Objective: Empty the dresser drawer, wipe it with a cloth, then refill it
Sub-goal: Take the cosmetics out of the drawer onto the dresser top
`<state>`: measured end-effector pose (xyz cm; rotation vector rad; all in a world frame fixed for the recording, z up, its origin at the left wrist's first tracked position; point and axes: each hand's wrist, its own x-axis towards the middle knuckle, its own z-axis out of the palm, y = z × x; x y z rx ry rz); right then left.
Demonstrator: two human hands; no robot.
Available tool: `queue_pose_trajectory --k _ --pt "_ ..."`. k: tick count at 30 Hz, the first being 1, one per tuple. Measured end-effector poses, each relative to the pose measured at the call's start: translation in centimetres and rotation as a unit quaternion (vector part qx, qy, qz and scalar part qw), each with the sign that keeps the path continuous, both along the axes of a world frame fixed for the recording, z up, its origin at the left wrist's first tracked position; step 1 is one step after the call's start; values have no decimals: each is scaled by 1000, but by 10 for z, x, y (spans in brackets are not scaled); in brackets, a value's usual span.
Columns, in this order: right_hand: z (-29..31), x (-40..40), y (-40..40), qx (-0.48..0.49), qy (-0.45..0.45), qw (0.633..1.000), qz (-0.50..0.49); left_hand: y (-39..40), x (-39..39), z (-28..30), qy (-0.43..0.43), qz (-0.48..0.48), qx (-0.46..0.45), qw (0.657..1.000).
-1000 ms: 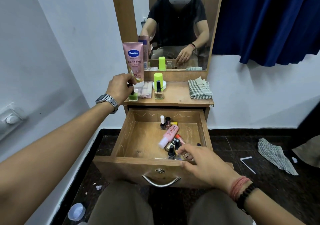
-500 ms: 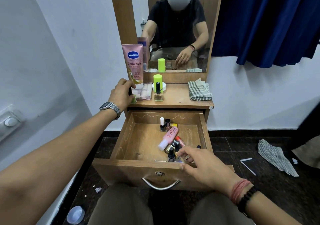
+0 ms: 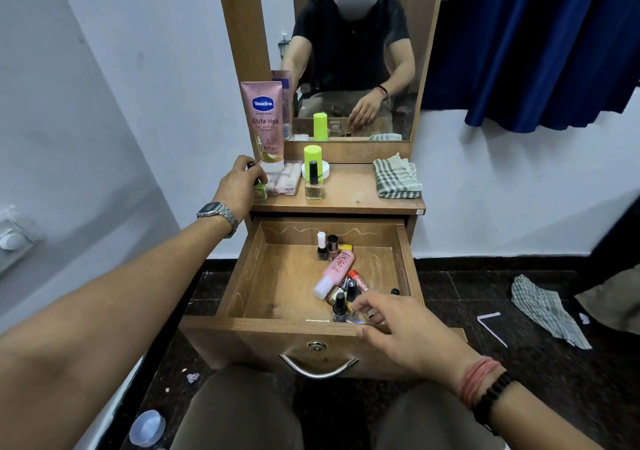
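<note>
- The drawer (image 3: 242,278) stands pulled out under the desk (image 3: 349,191), with cosmetics left in it, so by my reading the emptying step is under way.
- The right hand (image 3: 405,328) reaches over the drawer's front right corner. Its fingers (image 3: 363,302) are loosely spread and slightly bent, clamped on nothing that I can see.
- Just beyond and left of those fingertips stands a dark nail polish bottle (image 3: 339,307), upright, its long axis vertical, cap up. I cannot tell whether a fingertip touches it.
- Farther from the fingertips, up and left, a pink tube (image 3: 336,269) lies on its side, its long axis running diagonally away, white cap nearest the hand.
- Two more small bottles (image 3: 327,247) stand near the drawer's back wall, well beyond the right hand.
- The left hand (image 3: 239,186) is up at the desk's left edge, fingers curled round a small green bottle (image 3: 259,193) beside the Vaseline tube (image 3: 266,120).
- The right hand is plainly nearer the drawer's contents, so it seems the one to lift the next item.
</note>
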<state>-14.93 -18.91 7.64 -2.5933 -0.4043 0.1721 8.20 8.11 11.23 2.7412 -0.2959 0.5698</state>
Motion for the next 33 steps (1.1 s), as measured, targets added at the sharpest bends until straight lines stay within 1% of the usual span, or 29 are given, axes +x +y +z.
queue_pose_trajectory --k 4,6,8,9,10,11,13,15,18,20,23,26,29,33 --pt "0 0 0 2 4 1000 0 -1 -9 6 2 8 43 999" --pt "1 0 0 1 3 1000 1 -4 -20 10 -49 9 57 997" --pt "1 0 1 -1 0 1000 2 -12 -35 10 -120 -37 49 991" --pt "1 0 1 -1 1 1000 2 -18 -44 8 -133 -70 46 988" --pt "1 0 2 -1 3 1000 2 -25 -53 4 -119 -103 47 986" --pt "1 0 3 -3 5 1000 1 -33 -61 -2 -77 -129 52 987" --pt "1 0 3 -6 7 1000 -1 -49 -77 -17 52 -152 79 984" --pt "1 -1 3 -7 7 1000 -1 -63 -85 -34 158 -155 113 969" --pt "1 -2 3 -10 5 1000 0 -76 -89 -54 241 -130 141 951" --pt "2 -3 3 -8 4 1000 0 -84 -89 -62 277 -116 111 947" --pt "3 -3 2 -3 5 1000 0 -93 -90 -68 311 -90 73 944" --pt "3 -3 1 -3 -2 1000 6 -99 -91 -68 314 -66 74 944" --pt "4 -4 1 -5 -7 1000 9 -100 -93 -67 308 -62 85 946" --pt "5 -5 1 -7 -11 1000 13 -88 -94 -58 274 -66 57 958"
